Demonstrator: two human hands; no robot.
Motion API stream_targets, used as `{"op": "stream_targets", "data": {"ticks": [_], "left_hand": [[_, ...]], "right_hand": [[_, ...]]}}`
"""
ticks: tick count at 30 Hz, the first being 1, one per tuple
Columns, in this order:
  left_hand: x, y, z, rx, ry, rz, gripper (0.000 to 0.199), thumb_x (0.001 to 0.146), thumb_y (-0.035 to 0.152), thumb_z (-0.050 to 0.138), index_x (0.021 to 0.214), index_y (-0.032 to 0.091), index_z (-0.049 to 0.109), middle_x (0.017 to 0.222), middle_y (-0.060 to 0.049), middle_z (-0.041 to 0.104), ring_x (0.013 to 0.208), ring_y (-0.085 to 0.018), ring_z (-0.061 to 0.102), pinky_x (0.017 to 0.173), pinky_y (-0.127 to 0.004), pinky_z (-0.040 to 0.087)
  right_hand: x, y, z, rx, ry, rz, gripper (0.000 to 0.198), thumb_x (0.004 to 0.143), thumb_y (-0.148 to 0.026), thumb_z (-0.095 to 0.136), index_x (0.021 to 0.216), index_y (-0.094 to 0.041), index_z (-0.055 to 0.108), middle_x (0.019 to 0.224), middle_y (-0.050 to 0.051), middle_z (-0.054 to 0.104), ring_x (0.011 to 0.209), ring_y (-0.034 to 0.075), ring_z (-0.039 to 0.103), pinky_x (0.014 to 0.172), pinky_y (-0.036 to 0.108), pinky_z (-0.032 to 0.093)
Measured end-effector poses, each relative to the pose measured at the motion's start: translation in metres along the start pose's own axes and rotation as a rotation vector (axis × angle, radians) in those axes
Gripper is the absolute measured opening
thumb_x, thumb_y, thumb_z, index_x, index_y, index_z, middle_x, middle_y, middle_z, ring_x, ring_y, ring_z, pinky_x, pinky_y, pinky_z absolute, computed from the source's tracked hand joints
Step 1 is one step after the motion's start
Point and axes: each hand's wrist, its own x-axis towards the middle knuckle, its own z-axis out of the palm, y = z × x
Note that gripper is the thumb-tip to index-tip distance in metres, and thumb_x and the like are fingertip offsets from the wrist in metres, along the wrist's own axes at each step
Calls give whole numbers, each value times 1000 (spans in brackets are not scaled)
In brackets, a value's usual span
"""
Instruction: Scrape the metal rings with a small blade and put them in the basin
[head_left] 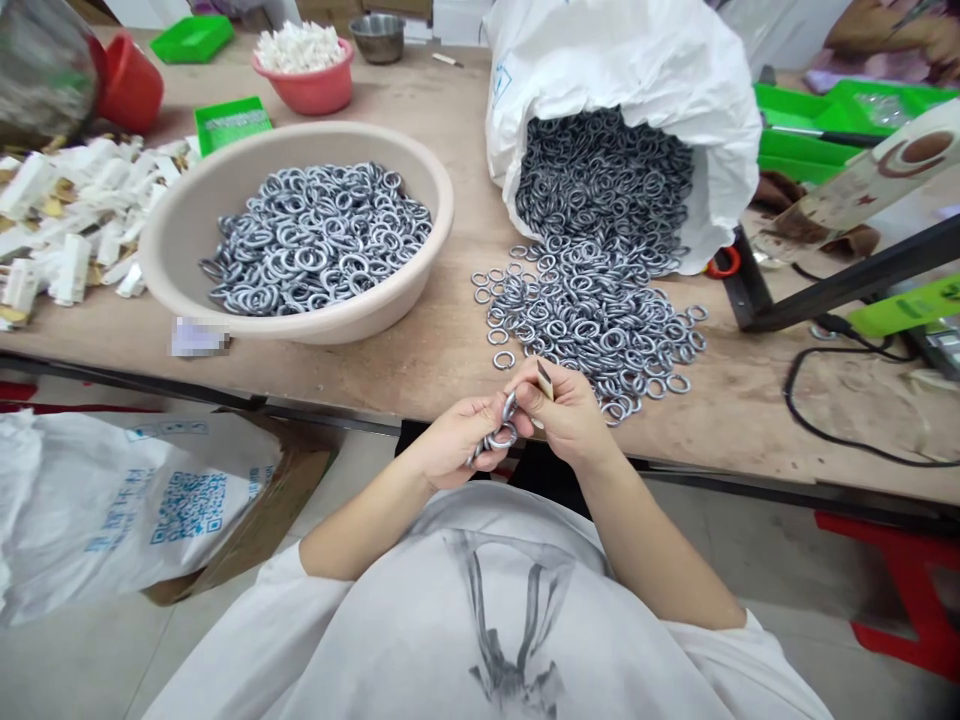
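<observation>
Here, the fingers of the left hand (pixel 457 440) are closed around a few grey metal rings (pixel 501 437), held at the near edge of the surface (pixel 405 365). The fingers of the right hand (pixel 562 405) are clamped on a small flat tool (pixel 544 380) with a dark, slanted tip; I cannot tell whether they also grip the uppermost ring, where the hands meet. Just beyond the right hand, a loose heap of similar rings (pixel 592 320) lies on the surface, reaching into the mouth of a white bag (pixel 622 50) on its side, with more rings inside. To the left stands a wide beige basin (pixel 199 215) holding a mound of rings. Behind it are a small green tray (pixel 259 104) and a pink bowl (pixel 307 95) of white pieces. Far right, a black cable (pixel 791 400) curls across the surface.
</observation>
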Motion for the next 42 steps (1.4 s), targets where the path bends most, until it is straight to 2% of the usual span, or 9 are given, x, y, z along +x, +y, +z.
{"op": "stream_targets", "data": {"ticks": [3,6,8,10,13,16,23,29,42], "left_hand": [[0,-1,2,-36,99,70,48,68,56,81,73,14,58,59,6,42,44,-2,28,37,-15,18],[2,-2,5,-5,189,165,46,68,54,81,72,15,57,58,6,41,45,-2,28,37,-14,20],[4,-2,6,-4,224,201,46,71,55,79,69,15,55,57,6,40,45,-2,28,36,-14,21],[5,-2,7,-15,251,224,46,72,55,77,68,15,54,56,6,39,45,-2,28,36,-14,21],[5,-1,6,-31,274,234,45,73,53,77,68,15,54,55,7,38,45,-3,27,36,-13,22],[3,0,7,-33,294,232,43,72,51,78,69,16,53,55,7,37,45,-3,29,37,-13,23],[2,0,8,-26,264,213,42,74,50,77,70,15,54,55,7,39,46,-3,29,37,-13,23],[2,-1,6,-20,241,242,42,73,49,78,69,15,54,54,8,37,44,-3,28,37,-13,24],[2,0,7,-31,260,203,44,69,51,81,68,16,54,52,8,37,43,-3,27,36,-14,22]], "right_hand": [[-2,-2,3,-102,64,-47,31,78,-53,75,81,-22,72,74,1,61,66,15,55,65,30,45],[-3,-9,3,-180,123,-25,36,73,-54,78,87,-22,70,76,0,63,67,15,55,65,29,43],[-5,-11,2,-272,158,-48,41,77,-61,72,86,-21,67,74,0,62,64,15,52,62,29,40],[-8,-12,2,-448,155,-138,45,84,-66,61,81,-21,63,70,1,58,62,14,49,61,29,36],[-14,-11,4,-763,98,-270,51,92,-66,48,69,-21,54,65,1,52,61,14,44,59,29,30],[-17,-10,8,-926,83,-339,52,96,-63,44,64,-21,47,63,0,47,59,13,41,57,29,26],[-16,-13,7,-938,63,-439,52,99,-58,41,62,-21,38,58,-4,40,54,10,36,53,27,24],[-15,-17,7,-951,42,-425,53,99,-57,43,60,-21,37,56,-4,38,52,10,35,52,26,23],[-19,-18,8,-932,11,-334,54,96,-58,46,58,-20,38,55,-4,40,52,9,36,53,27,21]]}}
